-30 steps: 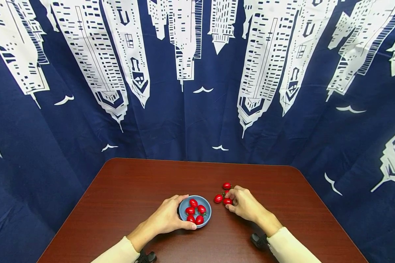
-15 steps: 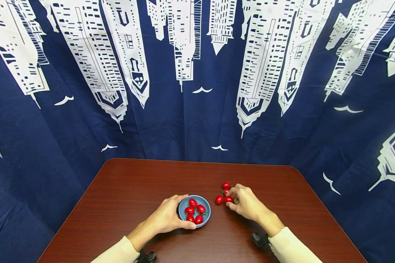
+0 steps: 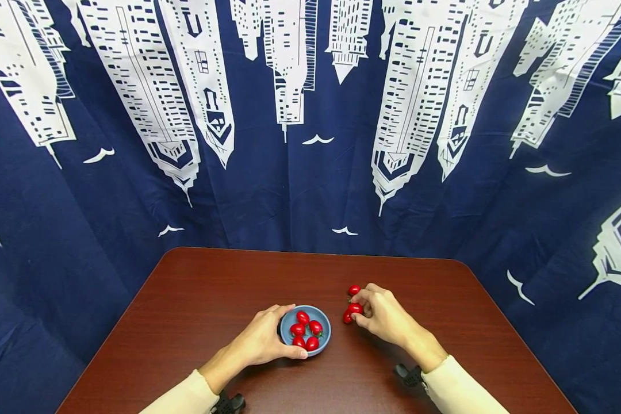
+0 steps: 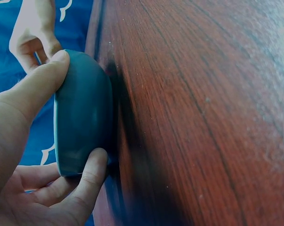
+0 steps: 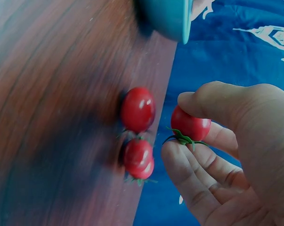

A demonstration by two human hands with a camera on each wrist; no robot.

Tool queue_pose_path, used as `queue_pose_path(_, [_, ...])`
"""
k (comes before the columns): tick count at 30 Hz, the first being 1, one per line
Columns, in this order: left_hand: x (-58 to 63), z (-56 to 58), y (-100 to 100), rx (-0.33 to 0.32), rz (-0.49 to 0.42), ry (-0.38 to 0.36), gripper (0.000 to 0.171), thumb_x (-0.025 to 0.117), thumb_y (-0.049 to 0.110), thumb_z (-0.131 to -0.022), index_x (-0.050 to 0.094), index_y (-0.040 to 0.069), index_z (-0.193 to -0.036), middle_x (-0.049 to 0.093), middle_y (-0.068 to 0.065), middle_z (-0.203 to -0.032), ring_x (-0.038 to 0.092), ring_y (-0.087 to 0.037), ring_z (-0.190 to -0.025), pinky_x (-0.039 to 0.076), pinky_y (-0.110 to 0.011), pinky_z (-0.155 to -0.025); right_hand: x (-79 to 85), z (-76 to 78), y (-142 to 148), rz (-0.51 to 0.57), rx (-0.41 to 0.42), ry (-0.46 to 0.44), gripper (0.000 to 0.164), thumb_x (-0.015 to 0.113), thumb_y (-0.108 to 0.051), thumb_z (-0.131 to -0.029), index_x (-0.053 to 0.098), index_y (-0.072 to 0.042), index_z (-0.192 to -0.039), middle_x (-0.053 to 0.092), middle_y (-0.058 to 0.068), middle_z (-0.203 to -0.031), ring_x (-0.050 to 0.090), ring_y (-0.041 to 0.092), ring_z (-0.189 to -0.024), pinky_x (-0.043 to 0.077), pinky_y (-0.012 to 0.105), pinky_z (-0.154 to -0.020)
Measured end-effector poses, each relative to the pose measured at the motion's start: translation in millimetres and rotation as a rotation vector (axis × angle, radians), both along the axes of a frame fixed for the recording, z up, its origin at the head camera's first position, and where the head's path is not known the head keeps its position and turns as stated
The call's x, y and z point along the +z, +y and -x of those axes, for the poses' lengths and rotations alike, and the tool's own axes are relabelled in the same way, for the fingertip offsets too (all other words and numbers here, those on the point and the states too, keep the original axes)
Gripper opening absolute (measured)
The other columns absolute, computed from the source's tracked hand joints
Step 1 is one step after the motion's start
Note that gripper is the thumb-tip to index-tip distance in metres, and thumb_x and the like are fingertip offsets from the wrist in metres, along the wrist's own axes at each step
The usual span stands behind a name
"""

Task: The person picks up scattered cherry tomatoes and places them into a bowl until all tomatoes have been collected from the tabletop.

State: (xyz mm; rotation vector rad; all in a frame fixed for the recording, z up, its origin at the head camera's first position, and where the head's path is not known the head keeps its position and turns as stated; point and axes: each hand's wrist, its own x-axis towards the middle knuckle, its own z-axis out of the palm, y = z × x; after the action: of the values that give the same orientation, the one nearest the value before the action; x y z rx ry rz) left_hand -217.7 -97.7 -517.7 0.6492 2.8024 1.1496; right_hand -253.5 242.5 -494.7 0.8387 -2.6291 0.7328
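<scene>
My left hand (image 3: 264, 339) grips the side of a small blue bowl (image 3: 321, 314), thumb at the near rim and fingers around the far side. Several red cherry tomatoes (image 3: 297, 329) lie in the bowl. To its right, my right hand (image 3: 385, 313) pinches another cherry tomato (image 5: 193, 126) between thumb and fingertips, its green stem cap pointing toward the fingers. In the right wrist view that tomato is held clear of the table. Beside it, more cherry tomatoes (image 5: 138, 109) rest on the wood, partly hidden by my fingers in the head view.
The brown wooden table (image 3: 227, 282) has rounded far corners. Behind it hangs a dark blue curtain (image 3: 259, 195) printed with white buildings and birds. Black wrist devices (image 3: 407, 376) sit below both hands.
My right hand has taken hold of one cherry tomato and raised it slightly off the table. A neighbouring tomato has shifted a little. The left hand and the bowl stay put.
</scene>
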Motion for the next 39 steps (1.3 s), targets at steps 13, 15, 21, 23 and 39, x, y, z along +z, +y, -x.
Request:
queue_pose_path(13, [-0.4, 1.1, 0, 0.002, -0.001, 0.015, 0.112, 0.11, 0.055, -0.075, 0.064, 0.002, -0.162, 0.076, -0.013, -0.143, 0.067, -0.036, -0.136, 0.06, -0.062, -0.115, 16.6, -12.3, -28, 0.012, 0.094, 0.047, 0.023, 0.096, -0.001, -0.09, 0.083, -0.004, -0.109, 0.069, 0.002, -0.094, 0.067, 0.004, -0.076, 0.059, 0.017, -0.068])
queue_pose_path(15, [-0.2, 1.2, 0, 0.002, -0.001, 0.017, 0.112, 0.11, 0.055, -0.075, 0.064, 0.002, -0.162, 0.076, -0.014, -0.143, 0.067, -0.036, -0.136, 0.06, -0.062, -0.115, 18.2, -14.0, -32, 0.016, 0.114, 0.059, 0.024, 0.096, 0.0, -0.089, 0.083, -0.004, -0.109, 0.069, 0.002, -0.094, 0.068, 0.005, -0.076, 0.059, 0.017, -0.068])
queue_pose_path(21, [0.1, 1.1, 0, -0.001, -0.001, 0.016, 0.112, 0.11, 0.055, -0.075, 0.064, 0.002, -0.163, 0.076, -0.014, -0.145, 0.067, -0.038, -0.137, 0.06, -0.062, -0.115, 21.8, -16.4, -45, -0.018, 0.137, 0.065, 0.026, 0.097, -0.004, -0.091, 0.083, -0.004, -0.112, 0.069, 0.002, -0.098, 0.068, 0.004, -0.078, 0.06, 0.016, -0.07])
queue_pose_path(23, [0.0, 1.0, 0, -0.003, -0.004, 0.016, 0.111, 0.11, 0.054, -0.075, 0.064, 0.002, -0.163, 0.076, -0.014, -0.146, 0.067, -0.038, -0.137, 0.06, -0.062, -0.115, 22.4, -16.9, -49, -0.028, 0.144, 0.048, 0.026, 0.097, -0.005, -0.091, 0.083, -0.004, -0.114, 0.07, 0.002, -0.099, 0.069, 0.004, -0.079, 0.061, 0.016, -0.071])
queue_pose_path(39, [1.1, 2.1, -1, -0.03, 0.003, 0.023, 0.11, 0.108, 0.054, -0.078, 0.063, -0.001, -0.163, 0.077, -0.014, -0.142, 0.07, -0.031, -0.129, 0.063, -0.055, -0.11, 21.5, -24.3, -80, -0.083, 0.199, 0.014, 0.027, 0.095, -0.011, -0.094, 0.085, -0.006, -0.118, 0.073, 0.003, -0.107, 0.074, 0.011, -0.085, 0.059, 0.015, -0.076])
